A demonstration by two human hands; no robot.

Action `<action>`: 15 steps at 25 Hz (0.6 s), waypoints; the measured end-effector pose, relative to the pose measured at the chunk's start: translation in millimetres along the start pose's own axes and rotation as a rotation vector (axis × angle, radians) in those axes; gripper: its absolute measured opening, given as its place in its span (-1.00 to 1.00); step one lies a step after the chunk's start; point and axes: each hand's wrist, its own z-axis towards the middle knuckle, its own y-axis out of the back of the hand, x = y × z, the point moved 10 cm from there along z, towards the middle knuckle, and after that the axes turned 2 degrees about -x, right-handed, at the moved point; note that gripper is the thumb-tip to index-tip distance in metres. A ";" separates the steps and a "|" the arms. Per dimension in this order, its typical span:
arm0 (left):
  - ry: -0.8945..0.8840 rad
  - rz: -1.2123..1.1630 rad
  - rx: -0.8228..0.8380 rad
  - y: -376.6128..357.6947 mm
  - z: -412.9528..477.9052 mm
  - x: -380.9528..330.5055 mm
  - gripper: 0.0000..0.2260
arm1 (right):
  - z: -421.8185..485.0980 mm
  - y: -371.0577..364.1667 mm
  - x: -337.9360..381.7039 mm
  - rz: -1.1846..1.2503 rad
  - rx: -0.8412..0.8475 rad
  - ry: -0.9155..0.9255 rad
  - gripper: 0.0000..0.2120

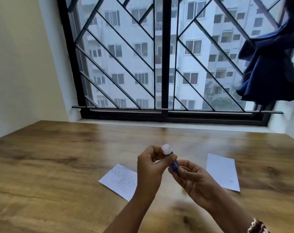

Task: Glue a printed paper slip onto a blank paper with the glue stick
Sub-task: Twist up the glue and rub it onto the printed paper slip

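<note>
- The glue stick (171, 161) is held up above the wooden table (59, 165), between both hands, tilted so its top leans away and to the left.
- Its white cap (166, 149) is at the upper end; the blue tube runs down and to the right from it.
- The left hand (149, 167) is closed on the upper part of the stick: the thumb presses the tube just below the cap, and the curled fingers (153, 151) sit beside the cap on its left.
- The right hand (195, 179) is closed on the lower end of the tube, which lies between its thumb and fingertips; the bottom of the stick is hidden inside that grip.
- Only the cap and a short stretch of blue tube show between the two grips.
- Whether the cap is seated or loosened cannot be told.
- The printed slip (120, 179) lies flat on the table, below and to the left of the hands, partly hidden by the left wrist.
- The blank paper (224, 172) lies flat to the right of the hands, well apart from the slip.
- A patterned band (257, 227) shows on the right wrist at the bottom edge.
- Behind the table is a barred window (164, 56), with a dark blue cloth (273, 64) hanging at its right side.
</note>
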 end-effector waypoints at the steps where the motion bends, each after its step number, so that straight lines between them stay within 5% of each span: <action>1: -0.019 -0.008 -0.003 -5.3 1.5 -3.3 -0.77 | 1.0 3.4 4.7 0.051 -0.025 0.012 -0.37; 5: -0.083 -0.039 0.084 -35.4 8.9 -14.3 -0.84 | -2.4 8.4 14.2 0.126 -0.113 0.001 -0.75; 15: -0.181 0.048 0.114 -64.0 22.0 -31.3 -0.75 | 0.9 2.9 24.5 0.178 -0.088 0.043 -0.71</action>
